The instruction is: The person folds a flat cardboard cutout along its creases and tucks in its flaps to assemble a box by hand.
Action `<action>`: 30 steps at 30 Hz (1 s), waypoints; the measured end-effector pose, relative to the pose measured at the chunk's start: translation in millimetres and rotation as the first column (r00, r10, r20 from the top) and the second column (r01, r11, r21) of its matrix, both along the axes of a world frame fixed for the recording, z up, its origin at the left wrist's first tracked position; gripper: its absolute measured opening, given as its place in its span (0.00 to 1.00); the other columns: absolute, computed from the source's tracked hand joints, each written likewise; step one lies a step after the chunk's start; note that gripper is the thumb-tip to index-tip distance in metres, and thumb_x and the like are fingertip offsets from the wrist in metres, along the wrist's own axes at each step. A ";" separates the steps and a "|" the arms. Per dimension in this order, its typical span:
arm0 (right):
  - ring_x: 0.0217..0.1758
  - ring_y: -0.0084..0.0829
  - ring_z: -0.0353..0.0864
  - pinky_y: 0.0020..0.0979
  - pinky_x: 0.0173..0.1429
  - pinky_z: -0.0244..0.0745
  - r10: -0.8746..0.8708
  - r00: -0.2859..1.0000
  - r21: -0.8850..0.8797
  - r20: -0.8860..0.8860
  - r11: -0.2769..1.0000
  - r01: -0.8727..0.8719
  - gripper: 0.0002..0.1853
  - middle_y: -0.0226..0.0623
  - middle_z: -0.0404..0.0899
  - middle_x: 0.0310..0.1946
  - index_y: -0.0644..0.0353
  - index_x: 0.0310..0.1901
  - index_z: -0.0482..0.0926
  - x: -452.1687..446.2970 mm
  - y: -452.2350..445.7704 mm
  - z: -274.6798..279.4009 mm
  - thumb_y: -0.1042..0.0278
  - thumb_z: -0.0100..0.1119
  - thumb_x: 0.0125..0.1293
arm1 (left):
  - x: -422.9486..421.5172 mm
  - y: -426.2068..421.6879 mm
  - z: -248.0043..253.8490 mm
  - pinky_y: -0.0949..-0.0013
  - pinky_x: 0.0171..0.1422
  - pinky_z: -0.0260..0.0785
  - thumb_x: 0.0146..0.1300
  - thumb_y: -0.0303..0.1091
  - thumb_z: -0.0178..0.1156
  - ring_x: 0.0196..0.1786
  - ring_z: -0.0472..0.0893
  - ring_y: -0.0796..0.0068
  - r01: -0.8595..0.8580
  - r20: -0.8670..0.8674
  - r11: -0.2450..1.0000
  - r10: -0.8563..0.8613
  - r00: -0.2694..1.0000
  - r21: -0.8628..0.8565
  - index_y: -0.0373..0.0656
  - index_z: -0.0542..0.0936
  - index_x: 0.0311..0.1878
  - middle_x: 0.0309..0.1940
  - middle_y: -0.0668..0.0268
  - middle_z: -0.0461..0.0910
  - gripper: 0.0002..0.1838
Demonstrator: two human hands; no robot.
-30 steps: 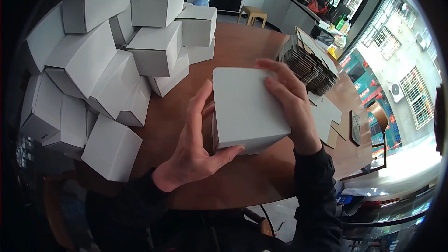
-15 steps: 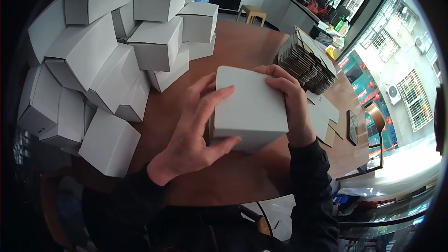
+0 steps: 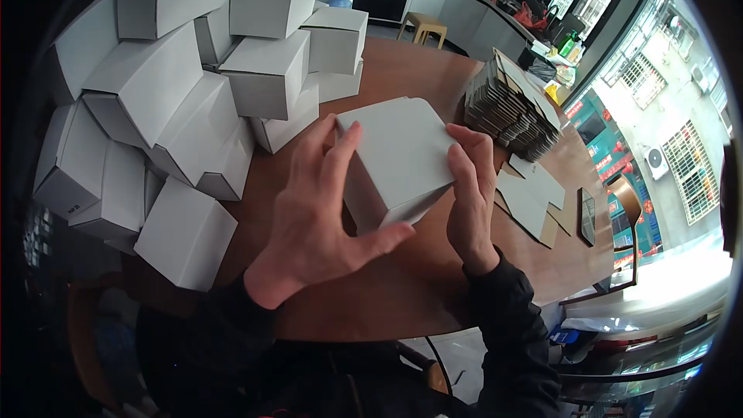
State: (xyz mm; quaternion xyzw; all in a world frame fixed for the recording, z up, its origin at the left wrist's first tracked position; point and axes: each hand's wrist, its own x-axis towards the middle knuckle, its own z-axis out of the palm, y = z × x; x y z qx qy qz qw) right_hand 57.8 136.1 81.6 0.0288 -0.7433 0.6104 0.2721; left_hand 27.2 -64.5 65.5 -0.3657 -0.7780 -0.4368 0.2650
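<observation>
Between my hands, over the table, is a white cardboard box [image 3: 398, 147], turned at an angle with its smooth top facing me. My left hand [image 3: 313, 209] holds its left side, index and middle fingertips at the upper left edge. The left thumb stretches out across the near corner; whether it touches is unclear. My right hand [image 3: 472, 190] grips the right side, fingers bent at the right edge; the underside of the box is hidden.
Many white boxes [image 3: 190, 232] are piled on the left of the brown table [image 3: 410, 62]. A stack of flat folded cardboard [image 3: 511, 104] stands at the back right. Loose cardboard sheets [image 3: 530, 197] and a phone [image 3: 587, 217] lie on the right, near a chair [image 3: 625, 201].
The box has turned and tilted between my hands, so a corner now points toward me. My left thumb has come away from the near face, and my right hand has shifted slightly left and lower.
</observation>
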 end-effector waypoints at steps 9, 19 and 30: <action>0.69 0.45 0.73 0.44 0.75 0.67 0.021 0.918 0.286 -0.396 0.953 0.102 0.16 0.49 0.75 0.65 0.66 0.59 0.76 -4.8 1.2 -22.0 0.65 0.49 0.78 | -23.2 -18.8 2.7 0.51 0.72 0.74 0.52 0.32 0.78 0.74 0.71 0.46 0.109 0.012 0.994 -0.109 0.994 -0.008 0.40 0.70 0.76 0.78 0.46 0.62 0.46; 0.70 0.55 0.78 0.51 0.76 0.70 0.208 0.808 0.507 -0.551 0.853 0.126 0.19 0.50 0.79 0.62 0.62 0.50 0.79 -22.9 24.2 -22.0 0.82 0.59 0.54 | 5.4 -0.8 13.2 0.49 0.71 0.72 0.48 0.34 0.79 0.71 0.72 0.46 -0.143 -0.266 0.970 0.088 0.960 -0.196 0.45 0.73 0.67 0.75 0.50 0.66 0.40; 0.58 0.49 0.83 0.46 0.66 0.76 0.310 0.807 0.705 -0.503 0.687 0.176 0.23 0.46 0.83 0.56 0.62 0.50 0.80 -4.9 23.5 2.2 0.83 0.64 0.48 | -15.8 -12.1 15.3 0.52 0.69 0.70 0.47 0.31 0.77 0.66 0.73 0.48 0.027 -0.132 0.997 -0.036 0.991 -0.070 0.47 0.76 0.60 0.70 0.56 0.71 0.33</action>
